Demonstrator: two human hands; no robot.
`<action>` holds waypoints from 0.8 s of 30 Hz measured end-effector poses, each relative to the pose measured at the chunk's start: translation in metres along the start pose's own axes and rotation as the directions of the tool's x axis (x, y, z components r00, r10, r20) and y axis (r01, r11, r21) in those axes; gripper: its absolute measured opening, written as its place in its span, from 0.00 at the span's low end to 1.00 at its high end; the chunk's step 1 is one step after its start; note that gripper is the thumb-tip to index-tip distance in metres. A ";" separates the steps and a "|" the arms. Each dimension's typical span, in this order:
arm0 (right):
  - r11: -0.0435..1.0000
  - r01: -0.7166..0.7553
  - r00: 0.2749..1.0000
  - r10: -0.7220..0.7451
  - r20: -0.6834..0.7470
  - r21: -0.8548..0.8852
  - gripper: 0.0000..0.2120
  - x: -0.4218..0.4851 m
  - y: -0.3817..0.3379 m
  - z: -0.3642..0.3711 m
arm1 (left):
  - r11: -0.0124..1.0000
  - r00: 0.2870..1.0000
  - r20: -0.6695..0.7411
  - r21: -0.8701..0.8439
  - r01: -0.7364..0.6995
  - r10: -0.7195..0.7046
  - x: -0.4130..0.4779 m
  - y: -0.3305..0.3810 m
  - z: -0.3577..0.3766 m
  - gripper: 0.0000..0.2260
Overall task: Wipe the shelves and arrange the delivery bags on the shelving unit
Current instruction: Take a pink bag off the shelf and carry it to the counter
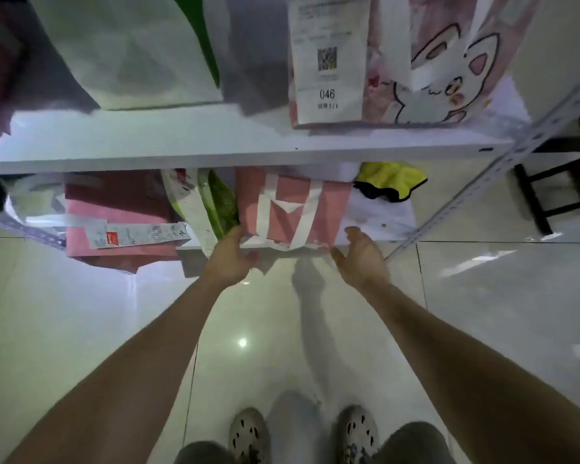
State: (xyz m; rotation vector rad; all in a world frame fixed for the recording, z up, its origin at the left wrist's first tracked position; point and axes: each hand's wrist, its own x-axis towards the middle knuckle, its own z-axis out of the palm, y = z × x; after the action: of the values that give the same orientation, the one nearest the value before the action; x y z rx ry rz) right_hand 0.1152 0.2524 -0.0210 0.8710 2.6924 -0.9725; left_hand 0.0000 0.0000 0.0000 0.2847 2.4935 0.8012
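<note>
The pink bag (292, 209) sits at the front of the lower shelf (375, 229) with its near edge overhanging the lip, so the main risk is that it tips forward onto the floor (482, 313) if it is pulled or nudged before either hand has a real hold. The left hand (230, 256) lies with fingers extended along the bag's left front corner, thumb spread below, apparently touching but not closed on it. The right hand (362, 256) is loosely cupped just beside the right front corner and holds nothing; whether it touches the bag cannot be told. A second risk is on the left, where the green-and-white bag (208, 209) leans against the pink one, so sliding the pink bag could drag it off the edge too. Further left, another pink bag (121, 209) with a long receipt (138, 234) already hangs well past the shelf front. The soft white handles could also snag on the upper shelf (248, 155) if the bag is lifted steeply. The yellow cloth (390, 180) lies bunched at the back right of the lower shelf, apart from both hands. The pink bag itself looks like thin, limp fabric, flat and slightly creased, with broad white straps folded across its face; it will likely sag if gripped by one corner.
</note>
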 end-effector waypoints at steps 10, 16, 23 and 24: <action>0.960 0.030 0.988 0.013 -0.152 0.277 0.09 0.027 -0.003 0.030 | 0.995 0.998 -0.061 -0.099 0.010 -0.016 0.014 -0.008 0.012 0.33; 0.956 0.097 0.989 -0.061 -0.137 0.277 0.06 -0.061 -0.001 0.018 | 0.850 0.982 0.069 -0.491 0.188 -0.178 -0.055 -0.002 0.009 0.11; 0.960 0.132 0.991 -0.125 -0.041 0.248 0.11 -0.156 -0.016 -0.023 | 0.189 0.834 0.344 -0.869 0.456 -0.431 -0.151 0.016 -0.037 0.29; 0.966 0.128 0.992 -0.124 -0.030 0.227 0.10 -0.171 -0.020 -0.032 | 0.193 0.820 0.356 -0.857 0.478 -0.448 -0.166 0.019 -0.047 0.33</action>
State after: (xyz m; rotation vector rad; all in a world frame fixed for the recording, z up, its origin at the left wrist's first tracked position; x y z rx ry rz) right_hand 0.2457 0.1796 0.0697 0.7541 2.7149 -1.3301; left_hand 0.1175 -0.0640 0.1100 -0.8550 1.4764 1.7169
